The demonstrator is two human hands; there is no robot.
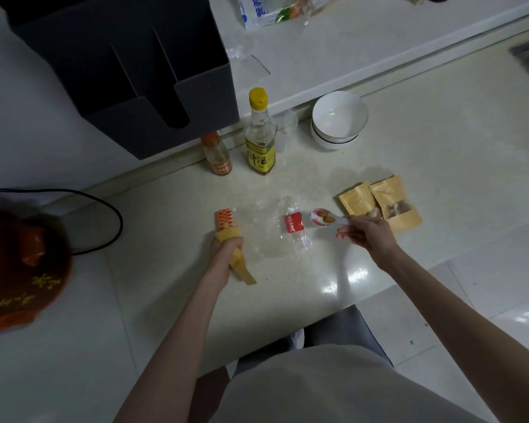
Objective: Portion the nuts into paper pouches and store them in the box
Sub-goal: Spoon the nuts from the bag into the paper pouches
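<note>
The right grip (365, 235) was closed on the handle of a white spoon (329, 218), whose bowl carried a few nuts (326, 217) and pointed toward the left grip. The left grip (226, 250) was clenched round an open paper pouch (237, 261), held above the surface (440, 148), with an orange patterned packet (225, 220) just beyond it. Between the two grips lay a clear plastic wrapper (293, 236) with a red label (294, 224).

Just beyond the right grip lay two more pouches: one (397, 206) showed nuts through its window and looked filled, the other (356, 201) lay flat, its contents unclear. Far beyond the left grip stood the dark box (153, 96), in which no pouch showed.

Judged from this, the portioning was midway: one pouch apparently filled, one being filled, and storing in the box not yet begun.
</note>
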